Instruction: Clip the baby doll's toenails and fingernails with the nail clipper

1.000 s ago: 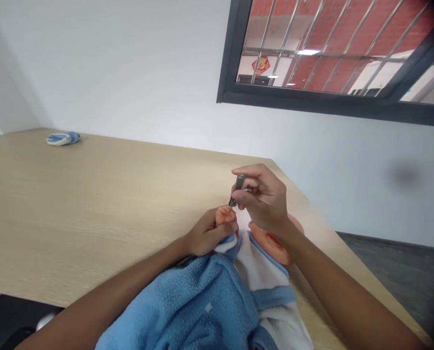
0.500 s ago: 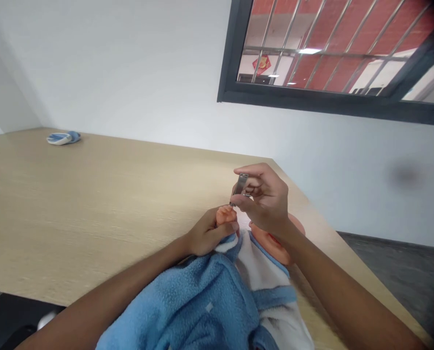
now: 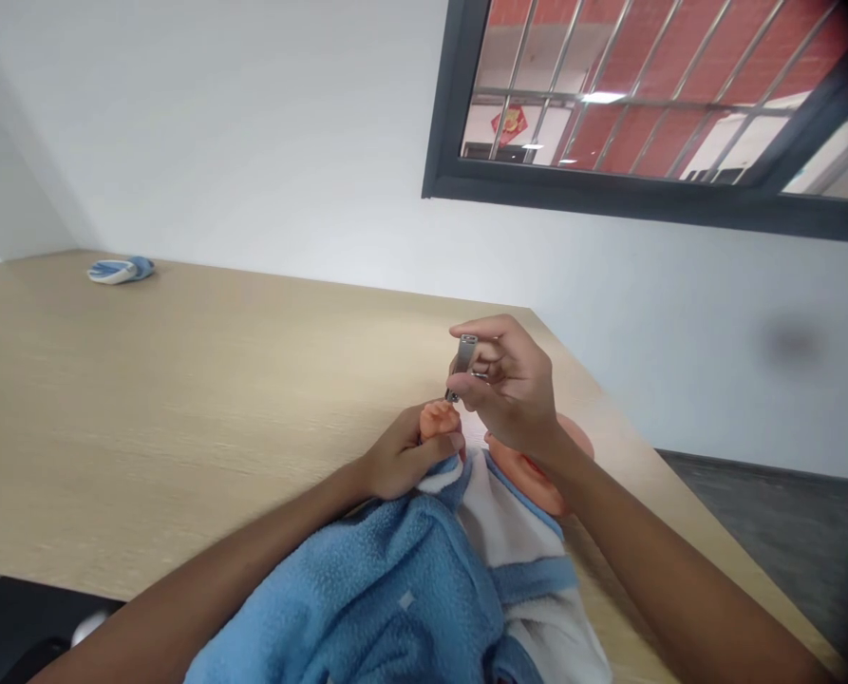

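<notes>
A doll in blue and white fleece clothing (image 3: 387, 589) lies at the table's near edge, partly under my forearms. My left hand (image 3: 402, 456) is closed around the doll's orange hand (image 3: 439, 419), its thumb pressed across the wrist near the white cuff. Between thumb and fingers, my right hand (image 3: 513, 380) grips a metal nail clipper (image 3: 464, 356). The clipper's lower end is at the small orange fingers; whether it touches them I cannot tell. Under my right wrist shows more of the doll's orange body (image 3: 530, 480), partly covered by my arm.
The pale wooden table (image 3: 216, 380) reaches back to a white wall. Near its far left corner lies a small blue and white cloth item (image 3: 121, 271). A dark-framed barred window (image 3: 609, 195) is at the upper right. Grey floor (image 3: 744, 513) shows beyond the table's right edge.
My right hand and the nail clipper have shifted slightly left, and the clipper's tilt has changed a little. My left hand keeps its hold on the doll's hand.
</notes>
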Demonstrator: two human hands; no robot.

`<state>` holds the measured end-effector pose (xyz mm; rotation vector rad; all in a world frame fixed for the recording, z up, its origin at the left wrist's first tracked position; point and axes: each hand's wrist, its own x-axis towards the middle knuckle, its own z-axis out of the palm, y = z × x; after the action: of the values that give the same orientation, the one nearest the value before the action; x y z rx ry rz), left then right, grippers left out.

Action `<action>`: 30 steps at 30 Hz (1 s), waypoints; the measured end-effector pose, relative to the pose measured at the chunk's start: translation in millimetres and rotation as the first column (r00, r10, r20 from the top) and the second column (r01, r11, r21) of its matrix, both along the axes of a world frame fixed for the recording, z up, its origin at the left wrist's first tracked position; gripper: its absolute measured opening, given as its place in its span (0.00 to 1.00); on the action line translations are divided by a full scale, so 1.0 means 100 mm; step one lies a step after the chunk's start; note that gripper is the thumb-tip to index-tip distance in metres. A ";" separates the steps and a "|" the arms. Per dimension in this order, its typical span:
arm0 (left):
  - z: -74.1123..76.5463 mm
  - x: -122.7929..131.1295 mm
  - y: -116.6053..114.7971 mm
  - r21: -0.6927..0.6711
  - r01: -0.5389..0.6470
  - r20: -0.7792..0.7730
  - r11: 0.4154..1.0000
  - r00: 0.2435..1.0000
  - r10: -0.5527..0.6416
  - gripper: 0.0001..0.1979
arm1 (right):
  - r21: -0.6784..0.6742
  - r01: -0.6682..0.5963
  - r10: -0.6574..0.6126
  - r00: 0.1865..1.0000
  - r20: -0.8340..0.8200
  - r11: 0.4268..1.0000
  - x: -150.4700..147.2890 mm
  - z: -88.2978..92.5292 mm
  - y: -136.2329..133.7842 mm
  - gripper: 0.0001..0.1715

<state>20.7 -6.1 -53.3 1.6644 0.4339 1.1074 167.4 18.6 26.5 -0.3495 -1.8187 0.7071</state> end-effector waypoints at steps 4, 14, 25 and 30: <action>0.00 0.00 0.00 0.000 0.006 0.005 1.000 1.000 -0.006 0.17 | 0.007 -0.003 0.003 1.000 0.006 1.000 0.00 -0.01 0.01 0.21; -0.04 0.00 0.01 -0.009 0.005 0.019 1.000 1.000 -0.005 0.16 | 0.043 0.013 -0.014 1.000 0.022 0.999 0.01 0.02 -0.02 0.17; -0.01 0.00 0.00 -0.005 0.002 -0.018 1.000 1.000 -0.003 0.17 | -0.033 0.009 -0.006 0.994 0.108 0.999 0.03 0.13 -0.07 0.22; 0.00 0.00 -0.01 -0.009 0.005 -0.012 1.000 1.000 -0.005 0.17 | -0.031 0.010 -0.006 0.991 0.131 0.999 0.03 0.15 -0.08 0.20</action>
<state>20.2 -7.0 -52.8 1.6640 0.4413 1.0911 170.3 10.8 41.9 -0.4330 -1.9300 0.7222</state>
